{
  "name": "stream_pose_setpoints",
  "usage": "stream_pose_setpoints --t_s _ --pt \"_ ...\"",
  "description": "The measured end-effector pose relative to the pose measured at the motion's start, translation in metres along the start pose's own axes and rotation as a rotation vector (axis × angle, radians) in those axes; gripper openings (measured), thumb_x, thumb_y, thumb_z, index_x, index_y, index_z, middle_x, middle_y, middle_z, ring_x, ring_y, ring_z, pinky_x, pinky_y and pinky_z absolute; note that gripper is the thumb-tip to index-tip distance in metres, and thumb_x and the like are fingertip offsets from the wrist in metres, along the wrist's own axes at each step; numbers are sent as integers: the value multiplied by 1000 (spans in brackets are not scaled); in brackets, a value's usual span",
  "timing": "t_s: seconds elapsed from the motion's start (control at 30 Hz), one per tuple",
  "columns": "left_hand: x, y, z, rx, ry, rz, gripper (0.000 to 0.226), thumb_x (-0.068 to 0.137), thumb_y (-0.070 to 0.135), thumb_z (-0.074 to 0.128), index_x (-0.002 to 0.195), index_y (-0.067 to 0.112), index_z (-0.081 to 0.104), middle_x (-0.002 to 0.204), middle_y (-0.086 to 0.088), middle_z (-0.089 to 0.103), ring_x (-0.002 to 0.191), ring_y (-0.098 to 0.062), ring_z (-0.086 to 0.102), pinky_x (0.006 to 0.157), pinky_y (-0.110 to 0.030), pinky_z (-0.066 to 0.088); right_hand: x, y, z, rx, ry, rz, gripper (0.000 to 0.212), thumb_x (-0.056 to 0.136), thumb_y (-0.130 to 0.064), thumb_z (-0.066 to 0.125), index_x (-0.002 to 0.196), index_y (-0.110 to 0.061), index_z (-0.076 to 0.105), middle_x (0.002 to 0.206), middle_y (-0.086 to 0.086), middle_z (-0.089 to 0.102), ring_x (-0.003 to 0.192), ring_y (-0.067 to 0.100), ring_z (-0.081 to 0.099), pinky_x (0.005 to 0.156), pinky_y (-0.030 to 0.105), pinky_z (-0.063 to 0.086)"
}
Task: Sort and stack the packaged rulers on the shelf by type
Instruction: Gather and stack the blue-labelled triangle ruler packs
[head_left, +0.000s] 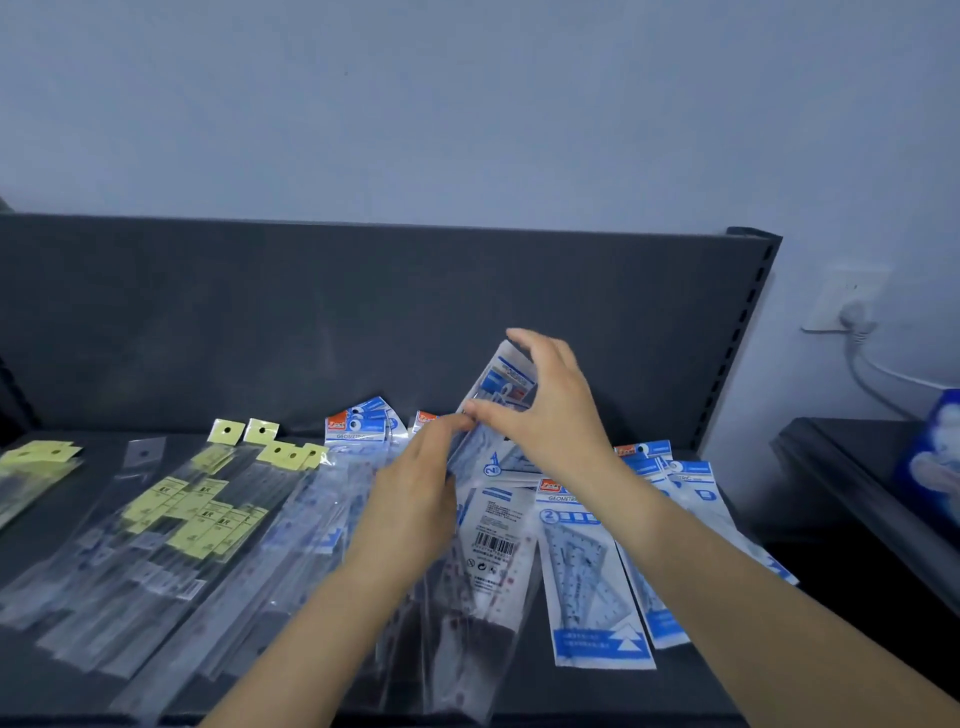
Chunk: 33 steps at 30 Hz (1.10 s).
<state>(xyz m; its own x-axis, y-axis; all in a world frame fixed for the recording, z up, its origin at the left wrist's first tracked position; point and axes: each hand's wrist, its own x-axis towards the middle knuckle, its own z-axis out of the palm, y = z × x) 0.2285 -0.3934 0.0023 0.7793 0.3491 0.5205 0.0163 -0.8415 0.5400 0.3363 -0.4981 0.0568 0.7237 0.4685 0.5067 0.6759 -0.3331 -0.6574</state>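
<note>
Packaged rulers lie spread over a dark shelf. My right hand grips the top of a blue-and-white geometry set pack, tilted up off the shelf. My left hand pinches the same pack at its left edge. Under my hands lies a pack turned barcode side up. To the right lie more blue geometry set packs, fanned out. Long clear ruler packs with yellow labels fill the left side, and clear packs with blue headers lie in the middle.
A dark back panel rises behind the shelf. A slotted upright marks the shelf's right end. Further right stand a dark surface with a blue-and-white package, and a wall socket with a plugged cable.
</note>
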Motion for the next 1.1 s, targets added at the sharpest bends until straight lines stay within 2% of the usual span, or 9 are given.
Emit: stream_pose_setpoints --t_s 0.1,0.27,0.43,0.6,0.7,0.83,0.93,1.0,1.1 --pt "0 -2 -4 34 -9 52 65 75 -13 49 127 24 42 123 1 59 89 -33 60 70 -44 48 -4 0 -2 4 16 -52 64 74 -39 77 129 -26 48 122 -10 47 112 6 48 95 22 41" --pt "-1 0 -10 114 -48 158 82 61 -20 52 126 28 40 120 1 64 85 -31 64 60 -29 44 -8 0 -4 45 31 -57 50 78 -35 74 123 -24 54 110 -12 48 90 -4 47 77 1 34" --pt "-1 2 -6 122 -110 61 68 76 -13 50 133 24 44 130 6 57 98 -32 61 73 -41 49 -10 3 -3 -3 63 -38 31 85 -30 64 113 -19 56 99 -6 46 84 3 48 73 17 36" --pt "-3 10 -7 79 -121 70 60 85 -7 50 134 26 43 132 7 55 101 -29 60 81 -41 48 -12 5 -6 -160 -26 -30 65 93 -34 50 149 -22 21 118 -2 44 107 17 49 88 32 43" --pt "0 12 -10 61 -117 53 53 88 -2 52 131 28 44 125 7 59 96 -19 60 74 -27 40 -12 8 -10 -103 -5 -26 61 95 -32 50 149 -24 22 132 3 50 117 20 50 93 31 40" --pt "1 13 -20 -66 -125 -18 46 87 -1 56 124 27 51 75 8 52 67 0 50 57 -9 34 -9 12 -19 -68 61 -56 48 94 -22 51 139 -22 35 120 -3 56 103 16 56 91 32 45" --pt "1 6 -22 -133 -115 -53 40 89 5 59 118 32 52 51 8 34 47 -5 42 46 -13 31 2 17 -32 -65 148 -28 27 91 -12 54 117 -19 55 100 -7 59 86 8 55 83 23 44" --pt "1 1 -21 -183 -132 -77 43 91 11 59 109 48 45 56 10 41 46 -3 35 46 -15 29 9 19 -40 115 139 95 11 91 -12 58 92 -22 63 87 -6 66 78 10 62 79 28 52" --pt "2 1 -19 -316 -116 -112 48 91 18 61 108 56 37 87 21 61 70 1 56 63 -17 45 9 19 -45 457 57 289 9 90 -15 63 84 -21 65 82 -1 72 80 15 69 79 36 57"
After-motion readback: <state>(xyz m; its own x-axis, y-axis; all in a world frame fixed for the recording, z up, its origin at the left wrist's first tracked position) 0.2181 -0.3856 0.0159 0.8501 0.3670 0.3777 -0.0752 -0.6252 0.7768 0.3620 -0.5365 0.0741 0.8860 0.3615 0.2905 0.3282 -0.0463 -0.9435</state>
